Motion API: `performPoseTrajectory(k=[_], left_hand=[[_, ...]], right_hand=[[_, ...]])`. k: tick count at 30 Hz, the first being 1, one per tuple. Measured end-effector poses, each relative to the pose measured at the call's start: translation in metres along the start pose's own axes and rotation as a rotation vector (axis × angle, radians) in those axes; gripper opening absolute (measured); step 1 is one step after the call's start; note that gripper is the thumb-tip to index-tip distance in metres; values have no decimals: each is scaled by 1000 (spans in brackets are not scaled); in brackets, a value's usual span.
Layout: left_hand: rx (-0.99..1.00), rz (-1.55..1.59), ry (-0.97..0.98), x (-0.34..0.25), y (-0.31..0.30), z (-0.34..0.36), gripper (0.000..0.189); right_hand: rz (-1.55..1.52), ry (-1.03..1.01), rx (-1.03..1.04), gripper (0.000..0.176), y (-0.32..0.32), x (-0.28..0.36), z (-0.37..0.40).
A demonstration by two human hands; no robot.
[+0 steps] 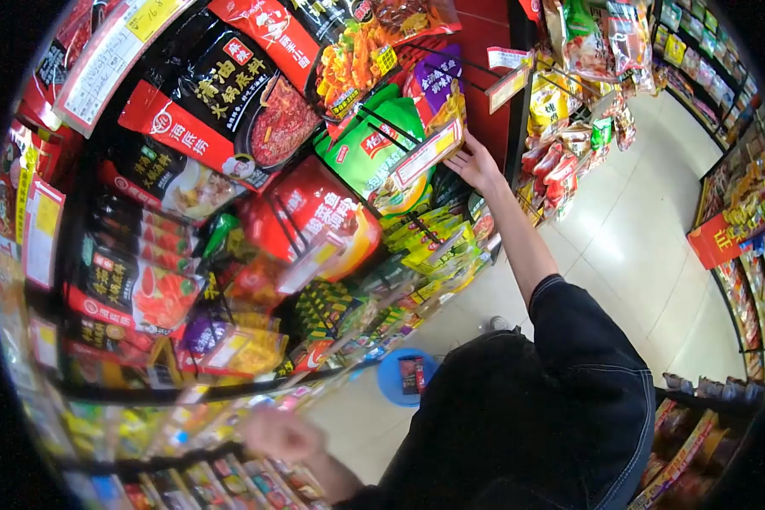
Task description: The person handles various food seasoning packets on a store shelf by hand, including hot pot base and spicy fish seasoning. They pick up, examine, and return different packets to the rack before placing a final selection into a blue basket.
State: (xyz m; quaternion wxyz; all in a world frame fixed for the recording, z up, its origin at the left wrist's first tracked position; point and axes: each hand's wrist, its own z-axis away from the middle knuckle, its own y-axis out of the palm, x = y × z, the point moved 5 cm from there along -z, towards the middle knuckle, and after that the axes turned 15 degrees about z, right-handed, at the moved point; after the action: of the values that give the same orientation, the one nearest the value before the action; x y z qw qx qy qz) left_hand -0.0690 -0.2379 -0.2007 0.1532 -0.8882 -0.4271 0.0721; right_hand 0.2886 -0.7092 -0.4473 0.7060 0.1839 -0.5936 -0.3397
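Observation:
My right hand (476,164) reaches up to the shelf rack. Its fingers close round the right end of a price tag (429,153) at the front of a metal hook. Behind that tag hang a green seasoning bag (378,144) and a purple snack-like bag (436,76); my fingertips are partly hidden there. My left hand (285,435) is low at the left, smeared by motion, in front of the lower shelves. Its fingers cannot be made out. A red bag (314,217) hangs left of the green one.
Black and red hotpot base packs (217,93) fill the left rack, with price tags (44,225) on protruding hooks. A blue round tub (388,378) holding dark red packs stands on the tiled floor (629,221). Other stocked shelves (739,204) line the aisle's right side.

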Motion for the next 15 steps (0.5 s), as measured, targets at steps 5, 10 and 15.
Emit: performPoseTrajectory(k=[5, 10, 15], left_hand=[[439, 476, -464, -70, 96, 44, 23], [675, 714, -526, -120, 142, 69, 26], [747, 778, -573, -136, 173, 69, 28]], right_hand=[[-45, 43, -114, 66, -22, -14, 33], [-223, 26, 171, 54, -17, -2, 65], [-138, -16, 160, 48, -11, 14, 98]])
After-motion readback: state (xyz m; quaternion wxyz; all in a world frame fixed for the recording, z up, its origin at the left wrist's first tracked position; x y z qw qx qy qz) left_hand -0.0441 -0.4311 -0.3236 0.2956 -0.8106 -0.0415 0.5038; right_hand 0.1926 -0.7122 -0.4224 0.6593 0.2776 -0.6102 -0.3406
